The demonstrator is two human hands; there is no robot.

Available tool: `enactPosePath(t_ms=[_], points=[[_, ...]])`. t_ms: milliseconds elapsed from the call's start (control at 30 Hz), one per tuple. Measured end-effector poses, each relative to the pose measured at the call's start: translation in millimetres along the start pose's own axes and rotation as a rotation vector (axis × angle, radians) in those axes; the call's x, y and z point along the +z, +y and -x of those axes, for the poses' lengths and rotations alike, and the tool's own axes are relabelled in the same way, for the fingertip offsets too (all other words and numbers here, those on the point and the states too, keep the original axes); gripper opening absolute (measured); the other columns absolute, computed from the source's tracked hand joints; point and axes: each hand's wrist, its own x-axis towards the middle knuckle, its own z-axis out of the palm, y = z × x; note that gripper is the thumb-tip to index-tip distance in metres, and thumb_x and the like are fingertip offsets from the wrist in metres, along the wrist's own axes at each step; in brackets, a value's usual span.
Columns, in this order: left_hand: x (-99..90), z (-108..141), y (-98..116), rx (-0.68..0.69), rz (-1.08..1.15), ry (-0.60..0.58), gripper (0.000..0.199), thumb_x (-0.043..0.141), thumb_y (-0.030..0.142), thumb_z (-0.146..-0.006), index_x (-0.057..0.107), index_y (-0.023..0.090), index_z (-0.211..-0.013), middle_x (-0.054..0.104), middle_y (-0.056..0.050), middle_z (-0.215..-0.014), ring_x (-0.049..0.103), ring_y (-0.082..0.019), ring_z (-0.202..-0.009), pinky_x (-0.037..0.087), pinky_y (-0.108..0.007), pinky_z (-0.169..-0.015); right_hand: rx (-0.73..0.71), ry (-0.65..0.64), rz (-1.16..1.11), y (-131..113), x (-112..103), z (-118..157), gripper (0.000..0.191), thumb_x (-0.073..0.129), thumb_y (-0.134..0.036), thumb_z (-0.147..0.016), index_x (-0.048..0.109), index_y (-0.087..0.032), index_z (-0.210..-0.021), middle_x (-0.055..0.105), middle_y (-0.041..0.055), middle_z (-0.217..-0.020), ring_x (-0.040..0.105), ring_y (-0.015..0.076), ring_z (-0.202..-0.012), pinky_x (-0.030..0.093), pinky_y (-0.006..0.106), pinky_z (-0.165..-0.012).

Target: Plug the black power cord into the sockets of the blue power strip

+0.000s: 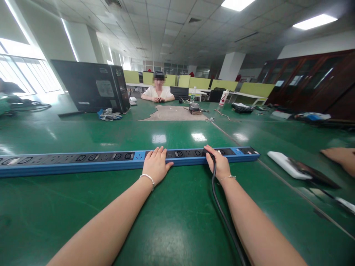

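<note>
A long blue power strip (94,167) with a black socket face lies across the green table. My left hand (155,165) rests flat over its middle, fingers stretched along the top and thumb out to the right. Towards the strip's right end, my right hand (218,162) grips a black power plug (205,152) at the socket face. The plug is mostly covered by my fingers, so I cannot tell how deep it sits. From it a black cable (219,205) hangs down towards me, beside my right forearm.
A black computer tower (91,87) stands at the back left, with work gloves (109,115) before it. Across the table sits a person (158,91). A white device (288,165) and another person's hand (338,157) are at the right. A bottle (193,95) stands farther back.
</note>
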Motion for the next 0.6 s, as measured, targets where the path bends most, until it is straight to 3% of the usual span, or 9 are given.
enactPosePath(t_ms=[233,400,500,600], points=[[1.9,-0.3,-1.5,0.014,-0.008,0.018,0.058,0.043,0.049,-0.085,0.046,0.011,-0.128,0.048,-0.013,-0.136,0.04,-0.026,-0.127,0.029,-0.041,-0.105,0.049,0.068,-0.097,-2.5,5.2,-1.1,0.03,0.046,-0.032,-0.084,0.064,-0.024,-0.106,0.064,0.006,-0.115,0.061,0.0217,-0.105,0.043,0.042,-0.098],[2.8,-0.7,-2.0,0.015,-0.011,0.024,0.058,0.044,0.049,-0.084,0.046,0.011,-0.128,0.048,-0.013,-0.135,0.041,-0.026,-0.127,0.029,-0.041,-0.105,0.257,0.507,-0.197,30.5,-12.8,-12.7,0.036,0.044,-0.036,-0.083,0.061,-0.018,-0.109,0.061,0.0087,-0.119,0.056,0.0209,-0.111,0.039,0.039,-0.1],[2.6,-0.7,-2.2,0.013,-0.018,0.026,0.057,0.044,0.049,-0.084,0.046,0.012,-0.127,0.049,-0.013,-0.135,0.041,-0.026,-0.127,0.029,-0.041,-0.105,0.365,0.523,-0.25,64.0,-29.2,-13.5,0.039,0.049,-0.038,-0.078,0.06,-0.016,-0.109,0.065,0.0095,-0.109,0.059,0.0216,-0.101,0.041,0.042,-0.096],[1.7,-0.6,-2.2,0.016,-0.022,0.023,0.057,0.045,0.049,-0.084,0.047,0.011,-0.127,0.049,-0.013,-0.135,0.042,-0.026,-0.126,0.03,-0.041,-0.104,0.393,0.446,-0.229,84.4,-38.4,-12.2,0.036,0.05,-0.04,-0.077,0.063,-0.018,-0.103,0.067,0.0078,-0.102,0.06,0.022,-0.096,0.042,0.043,-0.094]])
